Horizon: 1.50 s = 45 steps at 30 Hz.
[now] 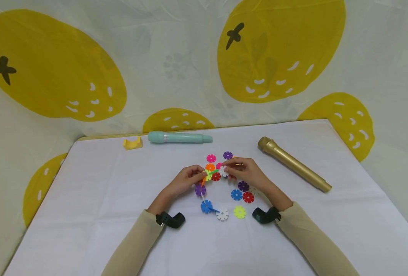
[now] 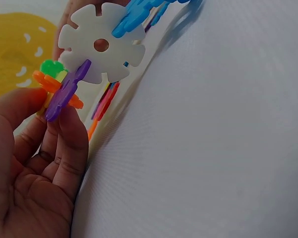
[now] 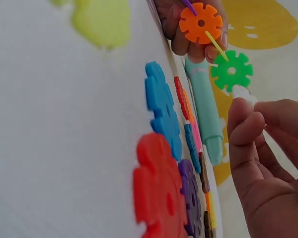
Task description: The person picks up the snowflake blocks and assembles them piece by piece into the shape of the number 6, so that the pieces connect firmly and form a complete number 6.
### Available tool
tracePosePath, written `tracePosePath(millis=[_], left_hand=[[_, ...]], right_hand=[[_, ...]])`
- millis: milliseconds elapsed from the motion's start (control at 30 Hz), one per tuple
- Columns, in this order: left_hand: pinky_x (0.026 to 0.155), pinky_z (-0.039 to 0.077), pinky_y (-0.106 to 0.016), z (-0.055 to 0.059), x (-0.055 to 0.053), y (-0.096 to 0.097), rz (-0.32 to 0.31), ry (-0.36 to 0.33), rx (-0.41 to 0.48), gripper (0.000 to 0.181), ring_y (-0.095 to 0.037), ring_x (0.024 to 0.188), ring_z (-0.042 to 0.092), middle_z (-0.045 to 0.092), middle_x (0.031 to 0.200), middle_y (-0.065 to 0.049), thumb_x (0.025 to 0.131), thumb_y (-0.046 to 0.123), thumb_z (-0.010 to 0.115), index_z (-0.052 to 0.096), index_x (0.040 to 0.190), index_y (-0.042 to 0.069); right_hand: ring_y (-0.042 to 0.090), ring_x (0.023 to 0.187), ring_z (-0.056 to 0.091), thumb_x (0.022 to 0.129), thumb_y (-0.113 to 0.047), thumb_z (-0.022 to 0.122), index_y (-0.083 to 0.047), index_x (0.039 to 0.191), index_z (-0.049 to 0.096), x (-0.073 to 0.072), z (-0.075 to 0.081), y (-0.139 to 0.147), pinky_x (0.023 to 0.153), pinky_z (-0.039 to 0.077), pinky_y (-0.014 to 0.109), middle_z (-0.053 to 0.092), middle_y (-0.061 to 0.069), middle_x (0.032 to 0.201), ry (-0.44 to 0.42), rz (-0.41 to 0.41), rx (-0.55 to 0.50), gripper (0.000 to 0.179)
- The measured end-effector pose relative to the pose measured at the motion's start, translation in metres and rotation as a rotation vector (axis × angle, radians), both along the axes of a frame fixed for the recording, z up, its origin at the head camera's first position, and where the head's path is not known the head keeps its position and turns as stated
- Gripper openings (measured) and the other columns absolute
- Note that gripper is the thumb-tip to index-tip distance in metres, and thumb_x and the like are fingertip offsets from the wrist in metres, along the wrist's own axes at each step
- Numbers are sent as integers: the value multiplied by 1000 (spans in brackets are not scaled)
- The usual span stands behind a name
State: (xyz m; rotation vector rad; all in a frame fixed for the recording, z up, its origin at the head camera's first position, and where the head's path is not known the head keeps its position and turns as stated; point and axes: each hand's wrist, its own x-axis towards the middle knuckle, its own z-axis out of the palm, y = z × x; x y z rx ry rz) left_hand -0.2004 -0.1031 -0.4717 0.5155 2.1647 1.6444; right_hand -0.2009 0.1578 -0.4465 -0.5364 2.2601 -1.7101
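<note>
A chain of slotted plastic snowflake discs hangs from my left hand (image 1: 184,182), which pinches it near its orange disc (image 3: 201,23) and yellow disc (image 1: 208,176). Below, the chain runs through a purple disc (image 1: 200,190), a white disc (image 2: 102,42) and a blue disc (image 1: 206,206) to another white one at the lower end. At the upper end, a green disc (image 3: 232,71) stands slotted into the yellow one. Between thumb and fingertips, my right hand (image 1: 248,172) holds a white snowflake disc (image 1: 223,171), its edge right at the green disc's rim.
Loose discs lie around the hands, among them a red disc (image 1: 248,197), a blue disc (image 1: 236,194) and a lime disc (image 1: 240,212). Toward the back are a teal microphone (image 1: 179,137) and a yellow block (image 1: 133,143). A gold microphone (image 1: 295,165) lies at right.
</note>
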Motion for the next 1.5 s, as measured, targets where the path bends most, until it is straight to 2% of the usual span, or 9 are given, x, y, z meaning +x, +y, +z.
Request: tracePosePath(millis=[133, 233, 333, 433, 467, 667, 833, 1200, 1500], left_hand=[[67, 45, -22, 1, -1, 1, -3, -9, -14, 21, -17, 75, 50, 59, 86, 1, 100, 10, 53, 60, 111, -7], [66, 45, -20, 6, 1, 2, -8, 0, -4, 19, -16, 74, 51, 59, 85, 1, 100, 9, 54, 60, 109, -6], [65, 45, -19, 6, 2, 2, -12, 15, 8, 19, -14, 73, 51, 59, 85, 2, 100, 11, 56, 61, 109, -5], [65, 45, -19, 5, 2, 1, -13, 20, 4, 20, -15, 73, 51, 60, 85, 1, 100, 12, 56, 61, 109, -5], [65, 45, -19, 0, 0, 1, -15, 24, 4, 20, -14, 73, 51, 60, 85, 1, 100, 13, 56, 61, 109, -4], [65, 45, -19, 1, 0, 1, -20, 26, 1, 20, -14, 72, 51, 60, 85, 0, 100, 14, 56, 61, 108, -4], [65, 44, -19, 1, 1, 1, -29, 23, 5, 19, -13, 72, 51, 60, 84, 1, 100, 13, 56, 61, 107, -4], [67, 45, -21, 2, 1, 1, -40, 10, -8, 19, -17, 75, 51, 59, 84, 1, 100, 10, 54, 61, 109, -6], [67, 45, -21, 1, 0, 1, -55, 22, -4, 17, -18, 75, 51, 61, 86, -4, 99, 7, 54, 61, 108, -7]], right_hand=[[28, 76, 66, 95, -12, 65, 2, 121, 62, 0, 1, -2, 69, 56, 26, 66, 20, 95, -47, -31, -35, 30], [28, 74, 66, 94, -12, 65, 2, 119, 61, 2, 3, -4, 67, 56, 28, 66, 20, 95, -66, -61, -67, 28], [28, 73, 66, 94, -12, 65, 2, 116, 62, 3, 4, -5, 67, 56, 28, 65, 20, 96, -72, -84, -85, 26], [24, 72, 66, 94, -12, 65, 2, 116, 63, 3, 3, -5, 67, 56, 27, 65, 20, 97, -71, -91, -78, 26], [23, 72, 66, 94, -13, 65, 2, 116, 63, 3, 3, -5, 67, 56, 26, 65, 19, 97, -70, -94, -74, 26], [18, 72, 66, 95, -12, 64, 2, 116, 63, 2, 1, -5, 67, 56, 25, 65, 19, 97, -83, -101, -56, 26], [17, 71, 66, 95, -13, 65, 4, 116, 63, 3, 0, -8, 68, 56, 25, 66, 17, 95, -89, -111, -85, 27], [14, 71, 66, 94, -12, 65, 3, 115, 63, 5, -2, -9, 67, 55, 22, 65, 14, 96, -96, -199, -97, 26], [17, 71, 66, 94, -11, 65, 4, 113, 63, 6, -6, -14, 67, 54, 22, 66, 13, 95, -74, -150, -87, 24]])
